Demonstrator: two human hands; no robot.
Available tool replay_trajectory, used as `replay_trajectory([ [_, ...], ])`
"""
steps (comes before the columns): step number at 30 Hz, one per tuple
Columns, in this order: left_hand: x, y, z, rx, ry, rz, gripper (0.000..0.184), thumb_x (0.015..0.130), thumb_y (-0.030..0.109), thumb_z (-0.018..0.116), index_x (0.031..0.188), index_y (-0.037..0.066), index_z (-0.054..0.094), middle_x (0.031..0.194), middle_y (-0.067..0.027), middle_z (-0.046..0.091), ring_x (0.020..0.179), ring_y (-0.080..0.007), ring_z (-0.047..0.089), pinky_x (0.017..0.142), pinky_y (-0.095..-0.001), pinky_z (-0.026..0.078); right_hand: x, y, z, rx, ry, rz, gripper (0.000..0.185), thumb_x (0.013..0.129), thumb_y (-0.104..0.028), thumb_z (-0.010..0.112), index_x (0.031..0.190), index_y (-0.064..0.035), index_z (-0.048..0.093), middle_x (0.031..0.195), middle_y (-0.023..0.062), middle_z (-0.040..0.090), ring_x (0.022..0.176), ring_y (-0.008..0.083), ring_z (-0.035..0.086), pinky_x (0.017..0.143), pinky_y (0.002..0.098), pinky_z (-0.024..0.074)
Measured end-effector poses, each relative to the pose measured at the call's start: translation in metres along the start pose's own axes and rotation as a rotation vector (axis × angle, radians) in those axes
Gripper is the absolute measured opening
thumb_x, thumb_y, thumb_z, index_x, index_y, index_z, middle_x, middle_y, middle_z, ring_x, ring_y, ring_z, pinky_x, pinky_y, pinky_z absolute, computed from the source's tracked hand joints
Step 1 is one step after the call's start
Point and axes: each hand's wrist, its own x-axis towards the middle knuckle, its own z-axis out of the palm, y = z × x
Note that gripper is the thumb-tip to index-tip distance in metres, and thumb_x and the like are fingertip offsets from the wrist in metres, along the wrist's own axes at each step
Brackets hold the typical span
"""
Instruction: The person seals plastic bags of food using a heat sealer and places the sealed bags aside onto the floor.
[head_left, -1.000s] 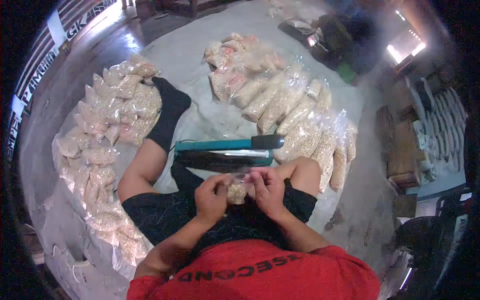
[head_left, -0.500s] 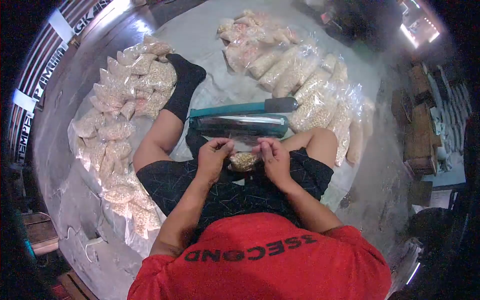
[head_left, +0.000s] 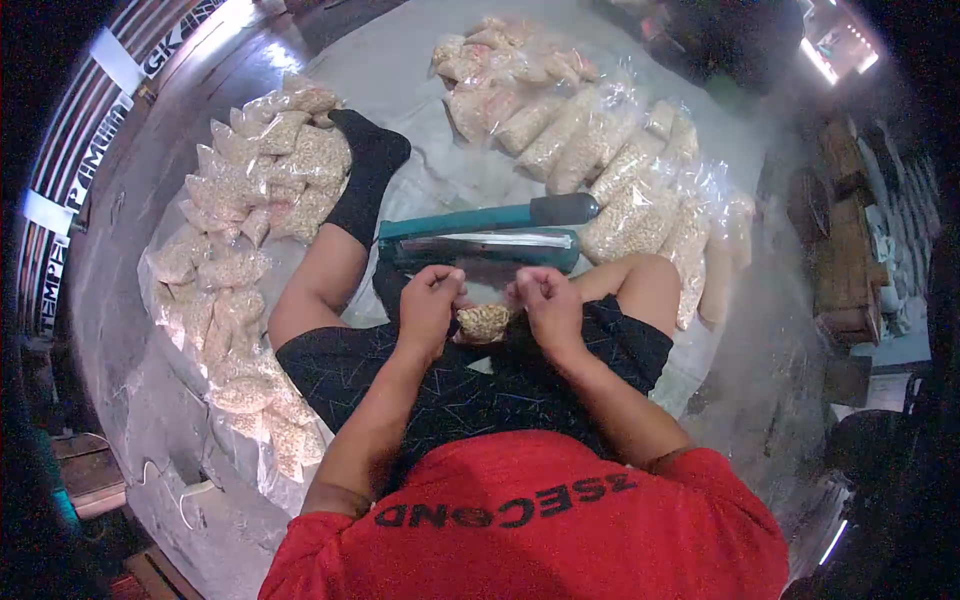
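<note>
Between my hands hangs a small clear plastic bag (head_left: pixel 484 325) with pale, bean-like pieces at its bottom. My left hand (head_left: pixel 428 305) pinches the upper left of the bag between thumb and fingers. On the other side, my right hand (head_left: pixel 551 308) is closed at the upper right corner, its fingertips bunched together. The clear film between them is hard to make out. Just beyond the hands lies a teal heat sealer (head_left: pixel 540 256), its long arm with a dark handle (head_left: pixel 562 209) raised above the pale sealing strip.
Filled clear bags (head_left: pixel 318 160) are piled on the left around my outstretched foot in a black sock (head_left: pixel 376 150). More and larger filled bags (head_left: pixel 630 215) curve along the right. Everything rests on a pale sheet (head_left: pixel 420 60). Wooden pieces (head_left: pixel 845 265) stand at the far right.
The bag now hangs with its filled bottom facing me more squarely, slightly left of before. Both hands have risen a little at the fingertips. The sealer stays in place.
</note>
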Motion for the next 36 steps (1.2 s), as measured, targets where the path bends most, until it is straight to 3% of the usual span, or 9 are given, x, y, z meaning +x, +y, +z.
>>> replay_trajectory([
  [4,0.031,-0.013,0.002,-0.178,-0.038,-0.208,0.018,0.097,0.020,0.065,0.102,0.004,0.067,0.084,-0.0053,0.065,0.072,-0.0179,0.062,0.066,-0.0323,0.052,0.020,0.014,0.014,0.241,0.078,0.174,0.026,0.103,-0.022,0.062,0.110,0.0021,0.064,0.092,0.0082,0.072,0.079,0.0155,0.066,0.074,0.0279,0.0534],
  [8,0.057,-0.042,0.007,-0.336,-0.070,-0.104,0.016,0.097,0.018,0.063,0.102,0.003,0.067,0.088,-0.0086,0.067,0.078,-0.0213,0.065,0.071,-0.0360,0.055,0.041,0.041,0.021,0.203,0.114,0.174,0.024,0.103,-0.021,0.062,0.108,0.0028,0.065,0.090,0.0082,0.071,0.076,0.0146,0.065,0.072,0.0278,0.0528],
  [10,0.058,-0.040,0.011,-0.596,-0.206,-0.375,0.015,0.098,0.016,0.061,0.101,0.002,0.067,0.092,-0.0103,0.068,0.083,-0.0231,0.066,0.078,-0.0384,0.057,0.050,0.044,0.023,0.131,0.130,0.225,0.023,0.103,-0.019,0.061,0.106,0.0032,0.064,0.088,0.0080,0.070,0.075,0.0147,0.064,0.070,0.0287,0.0530],
  [17,0.077,-0.072,0.015,-0.554,-0.101,-0.199,0.015,0.098,0.012,0.059,0.101,-0.001,0.066,0.094,-0.0123,0.069,0.087,-0.0245,0.067,0.083,-0.0400,0.058,0.065,0.036,0.030,0.426,0.183,0.338,0.028,0.102,-0.021,0.059,0.093,0.0029,0.070,0.080,0.0079,0.072,0.070,0.0163,0.066,0.065,0.0327,0.0527],
  [23,0.075,-0.049,0.022,-0.524,-0.045,-0.303,0.013,0.096,0.007,0.057,0.100,-0.002,0.065,0.091,-0.0136,0.069,0.080,-0.0246,0.067,0.074,-0.0402,0.058,0.073,0.078,0.022,0.149,0.152,0.413,0.017,0.098,-0.013,0.064,0.106,0.0021,0.068,0.087,0.0042,0.068,0.075,0.0133,0.063,0.067,0.0271,0.0487],
  [26,0.080,-0.059,0.018,-0.551,-0.041,-0.368,0.018,0.101,0.015,0.056,0.104,-0.001,0.065,0.097,-0.0148,0.070,0.085,-0.0264,0.069,0.078,-0.0422,0.059,0.082,0.107,0.020,-0.221,0.246,0.271,0.030,0.096,-0.029,0.068,0.096,0.0000,0.075,0.084,0.0122,0.074,0.074,0.0225,0.067,0.069,0.0384,0.0510],
  [29,0.082,-0.065,0.016,-0.544,-0.050,-0.359,0.019,0.102,0.017,0.055,0.103,0.000,0.064,0.096,-0.0151,0.070,0.084,-0.0281,0.070,0.076,-0.0440,0.060,0.078,0.081,0.023,-0.030,0.221,0.195,0.031,0.096,-0.030,0.068,0.100,-0.0001,0.075,0.085,0.0140,0.075,0.073,0.0237,0.066,0.068,0.0393,0.0501],
  [31,0.084,-0.068,0.015,-0.568,-0.011,-0.367,0.018,0.102,0.016,0.055,0.104,0.000,0.063,0.095,-0.0152,0.071,0.084,-0.0284,0.070,0.075,-0.0443,0.060,0.078,0.068,0.024,-0.066,0.207,0.324,0.025,0.096,-0.024,0.068,0.097,0.0004,0.073,0.080,0.0010,0.068,0.072,0.0103,0.056,0.065,0.0290,0.0441],
  [36,0.089,-0.073,0.016,-0.573,0.026,-0.349,0.016,0.102,0.014,0.055,0.104,0.000,0.062,0.095,-0.0163,0.070,0.084,-0.0290,0.070,0.075,-0.0439,0.060,0.078,0.059,0.023,-0.264,0.192,0.186,0.031,0.096,-0.029,0.068,0.095,0.0018,0.073,0.080,0.0025,0.069,0.072,0.0116,0.057,0.065,0.0309,0.0454],
])
